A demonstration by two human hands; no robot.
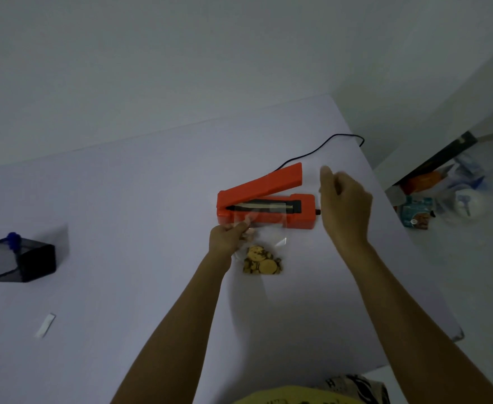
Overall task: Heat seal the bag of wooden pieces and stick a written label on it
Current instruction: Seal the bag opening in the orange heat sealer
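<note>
An orange heat sealer (265,196) lies on the white table (152,199) with its arm raised. A clear plastic bag (264,237) holds several round wooden pieces (261,262) at its near end, and its open end lies across the sealer's bar. My left hand (229,237) pinches the bag's left edge just in front of the sealer. My right hand (342,205) hovers to the right of the sealer's raised arm, fingers loosely curled, holding nothing. A small white label strip (45,325) lies at the near left of the table.
A black mesh pen holder (15,262) with a blue-capped pen (13,239) stands at the left. The sealer's black cord (326,147) runs off the table's far right edge. Packets and clutter (431,199) lie on the floor to the right.
</note>
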